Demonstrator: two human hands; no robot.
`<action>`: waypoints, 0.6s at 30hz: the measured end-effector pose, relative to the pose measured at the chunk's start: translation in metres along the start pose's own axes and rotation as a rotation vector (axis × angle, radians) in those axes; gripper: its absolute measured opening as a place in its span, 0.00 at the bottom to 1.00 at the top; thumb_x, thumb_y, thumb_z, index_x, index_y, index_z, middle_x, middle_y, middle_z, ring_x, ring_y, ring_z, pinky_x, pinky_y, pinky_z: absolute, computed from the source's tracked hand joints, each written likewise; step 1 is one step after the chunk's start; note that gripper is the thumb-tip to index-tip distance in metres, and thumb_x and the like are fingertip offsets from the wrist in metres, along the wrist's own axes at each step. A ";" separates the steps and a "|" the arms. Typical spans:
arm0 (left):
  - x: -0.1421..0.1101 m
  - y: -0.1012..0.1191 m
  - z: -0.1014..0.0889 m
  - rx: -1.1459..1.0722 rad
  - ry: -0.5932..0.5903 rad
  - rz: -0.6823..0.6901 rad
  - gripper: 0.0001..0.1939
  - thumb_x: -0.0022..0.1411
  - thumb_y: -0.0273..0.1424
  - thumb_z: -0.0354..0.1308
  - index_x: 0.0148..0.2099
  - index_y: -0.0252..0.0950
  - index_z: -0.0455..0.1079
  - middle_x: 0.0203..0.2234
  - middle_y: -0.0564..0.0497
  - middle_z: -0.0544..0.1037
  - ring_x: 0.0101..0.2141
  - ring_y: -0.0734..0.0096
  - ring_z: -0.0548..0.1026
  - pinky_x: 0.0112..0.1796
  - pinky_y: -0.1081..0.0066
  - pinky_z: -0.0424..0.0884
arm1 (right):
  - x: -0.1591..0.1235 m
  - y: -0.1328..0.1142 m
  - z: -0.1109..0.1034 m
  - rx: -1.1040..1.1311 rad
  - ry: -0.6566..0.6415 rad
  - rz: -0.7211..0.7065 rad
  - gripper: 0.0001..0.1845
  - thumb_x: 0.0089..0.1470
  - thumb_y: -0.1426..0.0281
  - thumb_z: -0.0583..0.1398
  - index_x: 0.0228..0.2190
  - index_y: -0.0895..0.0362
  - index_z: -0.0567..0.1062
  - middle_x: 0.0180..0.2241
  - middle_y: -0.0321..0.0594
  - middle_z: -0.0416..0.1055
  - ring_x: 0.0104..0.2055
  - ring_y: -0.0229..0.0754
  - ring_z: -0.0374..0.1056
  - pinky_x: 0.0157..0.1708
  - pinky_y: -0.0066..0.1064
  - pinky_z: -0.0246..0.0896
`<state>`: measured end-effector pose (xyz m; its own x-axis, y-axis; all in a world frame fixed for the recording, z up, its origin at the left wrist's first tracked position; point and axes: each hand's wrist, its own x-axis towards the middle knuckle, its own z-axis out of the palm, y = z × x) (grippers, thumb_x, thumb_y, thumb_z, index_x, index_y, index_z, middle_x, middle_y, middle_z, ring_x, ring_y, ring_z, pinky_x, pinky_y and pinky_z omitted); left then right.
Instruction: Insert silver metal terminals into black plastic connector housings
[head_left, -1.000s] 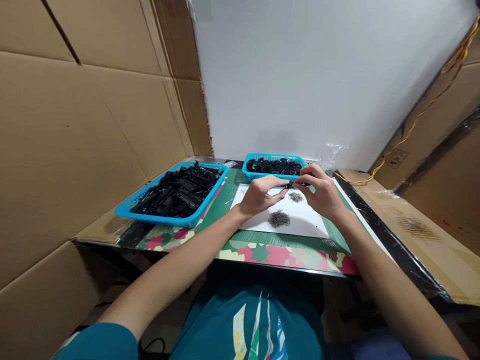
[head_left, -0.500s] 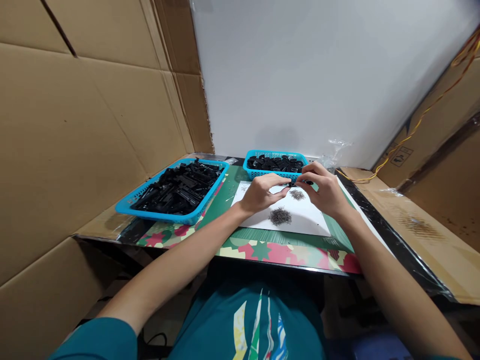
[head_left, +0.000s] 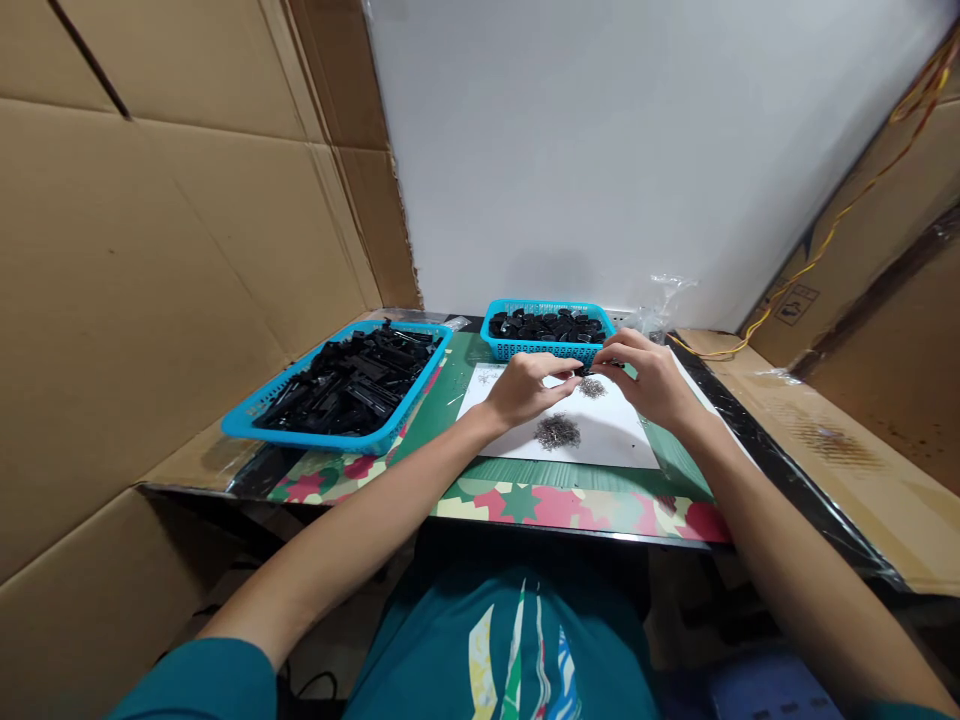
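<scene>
Over the white sheet (head_left: 502,425), my left hand (head_left: 531,388) pinches a small black part (head_left: 582,370) between thumb and fingers. My right hand (head_left: 646,375) is closed at the other side of the same part, its fingertips touching or very near it; whether it holds something of its own is too small to make out. Two heaps of tiny metal pieces lie on the sheet: a nearer heap (head_left: 557,432) below my hands and a farther heap (head_left: 592,387) between them.
A blue basket (head_left: 382,440) full of long black plastic parts stands at the left. Behind my hands is a smaller blue basket (head_left: 504,350) of rounded black parts. Cardboard walls (head_left: 187,250) rise on both sides, and a yellow cable (head_left: 825,250) hangs at the right.
The view has shifted slightly. Both hands stay together over the sheet, with their fingers almost unmoved around the small black part.
</scene>
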<state>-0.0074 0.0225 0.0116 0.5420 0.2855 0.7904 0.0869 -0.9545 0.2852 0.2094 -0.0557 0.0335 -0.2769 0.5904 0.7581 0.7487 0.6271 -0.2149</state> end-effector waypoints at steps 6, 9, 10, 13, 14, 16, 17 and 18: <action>-0.009 -0.002 0.014 -0.148 -0.073 -0.191 0.08 0.59 0.28 0.67 0.42 0.33 0.83 0.34 0.48 0.86 0.31 0.68 0.83 0.35 0.70 0.81 | -0.002 0.016 -0.006 -0.086 0.030 0.049 0.09 0.68 0.67 0.59 0.40 0.51 0.81 0.35 0.42 0.70 0.40 0.48 0.67 0.42 0.42 0.66; -0.012 -0.003 0.018 -0.174 -0.154 -0.263 0.08 0.58 0.28 0.67 0.41 0.33 0.83 0.33 0.48 0.86 0.31 0.68 0.83 0.34 0.70 0.79 | -0.004 0.020 -0.003 -0.050 0.033 0.051 0.11 0.68 0.68 0.58 0.42 0.51 0.82 0.38 0.43 0.68 0.41 0.47 0.67 0.43 0.42 0.67; -0.013 -0.003 0.018 -0.167 -0.187 -0.277 0.08 0.57 0.27 0.66 0.40 0.33 0.83 0.33 0.48 0.86 0.32 0.67 0.82 0.35 0.70 0.78 | -0.004 0.020 -0.001 -0.033 0.022 0.055 0.13 0.69 0.68 0.57 0.42 0.50 0.83 0.39 0.44 0.68 0.41 0.46 0.68 0.42 0.42 0.67; -0.013 -0.004 0.016 -0.106 -0.289 -0.296 0.07 0.56 0.27 0.66 0.38 0.34 0.83 0.30 0.49 0.85 0.31 0.67 0.81 0.33 0.70 0.75 | -0.005 0.019 0.005 -0.002 -0.024 0.074 0.15 0.70 0.67 0.56 0.41 0.51 0.84 0.40 0.45 0.70 0.42 0.47 0.70 0.43 0.42 0.68; -0.012 -0.004 0.016 -0.091 -0.308 -0.301 0.06 0.55 0.26 0.67 0.37 0.35 0.83 0.29 0.50 0.84 0.30 0.67 0.81 0.32 0.71 0.73 | -0.006 0.018 0.008 0.004 -0.030 0.084 0.15 0.69 0.66 0.57 0.39 0.51 0.84 0.40 0.45 0.71 0.43 0.47 0.70 0.44 0.43 0.69; -0.012 -0.003 0.015 -0.095 -0.311 -0.318 0.05 0.53 0.26 0.66 0.35 0.35 0.82 0.27 0.51 0.83 0.29 0.68 0.80 0.31 0.71 0.71 | -0.006 0.016 0.012 0.022 -0.026 0.129 0.14 0.67 0.63 0.59 0.36 0.53 0.84 0.40 0.46 0.74 0.42 0.49 0.72 0.44 0.43 0.69; -0.011 -0.003 0.015 -0.105 -0.299 -0.329 0.05 0.52 0.25 0.66 0.33 0.35 0.82 0.26 0.51 0.83 0.28 0.68 0.80 0.30 0.71 0.70 | -0.006 0.014 0.014 0.044 -0.023 0.173 0.15 0.66 0.62 0.60 0.34 0.53 0.84 0.39 0.46 0.76 0.41 0.48 0.73 0.43 0.43 0.70; -0.010 -0.002 0.015 -0.113 -0.289 -0.337 0.04 0.52 0.25 0.66 0.32 0.35 0.81 0.25 0.51 0.82 0.28 0.68 0.79 0.30 0.71 0.70 | -0.005 0.012 0.016 0.077 -0.023 0.231 0.16 0.66 0.61 0.60 0.32 0.54 0.84 0.37 0.45 0.78 0.38 0.48 0.74 0.42 0.41 0.70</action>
<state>-0.0008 0.0198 -0.0052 0.7116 0.5276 0.4639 0.2153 -0.7923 0.5708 0.2100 -0.0432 0.0172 -0.1183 0.7336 0.6692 0.7456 0.5107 -0.4281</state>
